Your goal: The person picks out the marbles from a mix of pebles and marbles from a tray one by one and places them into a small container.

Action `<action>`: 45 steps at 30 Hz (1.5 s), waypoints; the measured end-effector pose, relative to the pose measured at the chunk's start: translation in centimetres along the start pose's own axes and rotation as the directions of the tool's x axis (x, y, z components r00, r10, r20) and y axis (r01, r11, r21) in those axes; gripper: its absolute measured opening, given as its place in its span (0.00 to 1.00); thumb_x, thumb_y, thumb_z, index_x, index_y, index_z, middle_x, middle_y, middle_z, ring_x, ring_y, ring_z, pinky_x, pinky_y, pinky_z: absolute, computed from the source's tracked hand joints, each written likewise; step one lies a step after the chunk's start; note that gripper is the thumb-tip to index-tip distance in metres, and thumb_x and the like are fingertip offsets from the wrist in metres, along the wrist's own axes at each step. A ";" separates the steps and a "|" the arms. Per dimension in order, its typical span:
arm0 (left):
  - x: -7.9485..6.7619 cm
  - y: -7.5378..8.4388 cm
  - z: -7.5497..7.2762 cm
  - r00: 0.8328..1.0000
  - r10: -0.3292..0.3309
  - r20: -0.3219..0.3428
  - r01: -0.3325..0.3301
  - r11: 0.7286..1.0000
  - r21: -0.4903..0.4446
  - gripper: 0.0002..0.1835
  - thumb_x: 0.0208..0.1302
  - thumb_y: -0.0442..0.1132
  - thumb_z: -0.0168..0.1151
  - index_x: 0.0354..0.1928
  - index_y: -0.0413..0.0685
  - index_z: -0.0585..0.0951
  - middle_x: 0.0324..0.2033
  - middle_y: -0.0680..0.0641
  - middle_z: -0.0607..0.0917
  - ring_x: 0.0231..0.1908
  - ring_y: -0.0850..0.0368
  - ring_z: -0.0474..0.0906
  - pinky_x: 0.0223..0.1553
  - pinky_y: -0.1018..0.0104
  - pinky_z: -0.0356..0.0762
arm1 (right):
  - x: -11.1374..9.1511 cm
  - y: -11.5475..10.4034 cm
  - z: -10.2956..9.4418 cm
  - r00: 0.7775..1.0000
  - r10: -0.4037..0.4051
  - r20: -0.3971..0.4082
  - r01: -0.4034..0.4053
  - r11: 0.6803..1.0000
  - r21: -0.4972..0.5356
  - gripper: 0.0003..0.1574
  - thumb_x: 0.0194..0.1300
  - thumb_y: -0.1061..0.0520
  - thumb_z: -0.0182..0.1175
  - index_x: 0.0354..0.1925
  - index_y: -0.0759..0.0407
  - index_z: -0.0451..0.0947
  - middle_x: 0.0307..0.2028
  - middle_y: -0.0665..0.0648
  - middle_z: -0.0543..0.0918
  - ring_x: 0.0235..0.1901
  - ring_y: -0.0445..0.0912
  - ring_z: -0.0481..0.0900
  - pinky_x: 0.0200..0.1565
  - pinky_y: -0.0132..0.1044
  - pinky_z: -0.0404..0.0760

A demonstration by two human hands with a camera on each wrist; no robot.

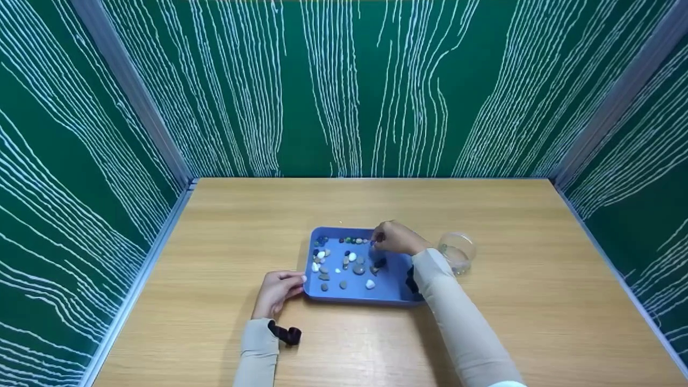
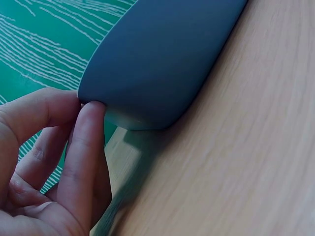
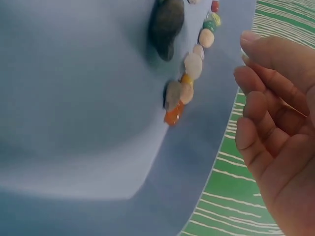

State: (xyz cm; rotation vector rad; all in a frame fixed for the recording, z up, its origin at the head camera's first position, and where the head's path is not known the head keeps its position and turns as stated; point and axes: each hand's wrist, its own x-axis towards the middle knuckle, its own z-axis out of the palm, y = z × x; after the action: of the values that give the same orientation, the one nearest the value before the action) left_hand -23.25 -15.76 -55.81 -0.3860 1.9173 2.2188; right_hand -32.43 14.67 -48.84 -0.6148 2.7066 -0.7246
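Observation:
A shallow blue tray [image 1: 349,296] lies on the table, holding several pebbles and coloured stones. My left hand [image 1: 277,293] pinches its left edge near the front corner, thumb and finger meeting at the rim [image 2: 84,98]. Over the tray's far right part is my right hand [image 1: 400,237], its fingers loosely bent with nothing visible between them in the right wrist view. Close by, a row of small stones [image 3: 193,66] lines the far wall, ending in an orange stone [image 3: 173,115]. A dark grey stone [image 3: 167,24] sits farther inside. The right hand hides part of the tray.
A clear round container [image 1: 457,252] stands to the right of the tray, with small contents hard to make out. The wooden table [image 1: 258,215] meets green walls [image 1: 317,86] with white wavy lines. A white pebble [image 1: 370,284] lies near the tray's front.

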 end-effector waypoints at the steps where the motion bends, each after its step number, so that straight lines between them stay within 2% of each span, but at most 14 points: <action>1: 0.0 0.0 0.0 1.000 -0.003 -0.002 0.003 1.000 0.002 0.15 0.54 0.23 0.64 0.44 0.21 0.80 0.30 0.46 0.86 0.27 0.61 0.82 0.32 0.71 0.86 | -0.1 0.2 -0.1 1.000 0.010 -0.003 -0.010 1.000 0.004 0.11 0.61 0.60 0.64 0.43 0.61 0.84 0.39 0.57 0.85 0.35 0.45 0.79 0.39 0.36 0.85; 5: 0.1 0.0 0.0 1.000 -0.011 -0.009 0.011 1.000 0.001 0.15 0.53 0.23 0.65 0.44 0.22 0.80 0.31 0.44 0.86 0.28 0.60 0.82 0.33 0.71 0.87 | -0.6 0.8 -0.6 0.999 0.045 -0.011 -0.045 0.999 0.022 0.11 0.61 0.59 0.64 0.43 0.61 0.84 0.39 0.57 0.84 0.35 0.46 0.79 0.42 0.39 0.84; 12: 0.0 0.1 -0.1 1.000 -0.006 0.002 0.006 1.000 0.007 0.15 0.53 0.23 0.64 0.45 0.21 0.79 0.34 0.41 0.86 0.30 0.59 0.83 0.35 0.69 0.87 | -1.6 1.7 -1.7 0.996 0.086 -0.012 -0.085 0.995 0.045 0.10 0.61 0.59 0.64 0.42 0.61 0.84 0.37 0.56 0.84 0.34 0.46 0.78 0.38 0.37 0.81; 20: -0.1 0.1 0.0 1.000 -0.015 -0.007 0.015 1.000 0.016 0.15 0.54 0.23 0.64 0.45 0.22 0.79 0.39 0.37 0.86 0.32 0.57 0.83 0.37 0.68 0.87 | -2.9 2.9 -2.6 0.992 0.118 -0.041 -0.116 0.991 0.061 0.14 0.61 0.60 0.63 0.46 0.63 0.82 0.40 0.58 0.84 0.36 0.47 0.79 0.41 0.40 0.85; 25: -0.2 0.1 0.0 1.000 -0.006 -0.001 0.006 1.000 0.010 0.16 0.55 0.23 0.63 0.46 0.20 0.78 0.34 0.42 0.86 0.31 0.59 0.82 0.36 0.70 0.87 | -3.7 3.7 -3.2 0.992 0.115 -0.056 -0.110 0.990 0.087 0.15 0.61 0.60 0.64 0.47 0.65 0.82 0.40 0.60 0.85 0.36 0.48 0.80 0.43 0.42 0.86; 30: -0.3 0.1 0.0 1.000 0.013 0.024 -0.013 1.000 -0.005 0.16 0.55 0.23 0.62 0.46 0.17 0.77 0.28 0.48 0.84 0.29 0.62 0.81 0.33 0.73 0.86 | -4.5 4.6 -3.6 0.988 0.136 -0.076 -0.129 0.988 0.090 0.14 0.61 0.60 0.64 0.45 0.65 0.82 0.38 0.59 0.84 0.36 0.48 0.78 0.39 0.38 0.83; 35: -0.2 0.1 0.0 1.000 0.007 0.022 -0.007 1.000 -0.006 0.15 0.55 0.22 0.62 0.45 0.18 0.78 0.29 0.48 0.85 0.29 0.61 0.81 0.32 0.73 0.86 | -5.5 5.5 -4.3 0.981 0.176 -0.082 -0.167 0.981 0.100 0.13 0.62 0.59 0.63 0.45 0.62 0.83 0.37 0.58 0.83 0.36 0.48 0.77 0.37 0.36 0.80; 41: -0.2 0.0 0.1 1.000 -0.001 -0.001 0.001 1.000 0.009 0.14 0.55 0.22 0.62 0.44 0.21 0.80 0.30 0.46 0.85 0.30 0.60 0.82 0.34 0.71 0.86 | -6.6 6.8 -4.9 0.980 0.171 -0.105 -0.160 0.981 0.107 0.08 0.61 0.60 0.62 0.40 0.60 0.83 0.35 0.58 0.83 0.33 0.48 0.77 0.32 0.34 0.79; 45: -0.2 0.2 0.1 1.000 -0.006 -0.005 0.006 1.000 0.009 0.13 0.55 0.22 0.62 0.43 0.21 0.80 0.30 0.45 0.85 0.30 0.60 0.82 0.34 0.71 0.86 | -7.3 7.6 -5.1 0.977 0.173 -0.122 -0.158 0.980 0.122 0.07 0.61 0.61 0.62 0.38 0.59 0.83 0.35 0.58 0.83 0.33 0.47 0.77 0.33 0.33 0.79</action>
State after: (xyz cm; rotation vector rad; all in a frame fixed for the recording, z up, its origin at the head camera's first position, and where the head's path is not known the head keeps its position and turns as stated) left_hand -23.14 -15.68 -55.57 -0.3956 1.9250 2.2063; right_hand -30.35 26.12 -47.45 -0.3201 2.7714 -0.8936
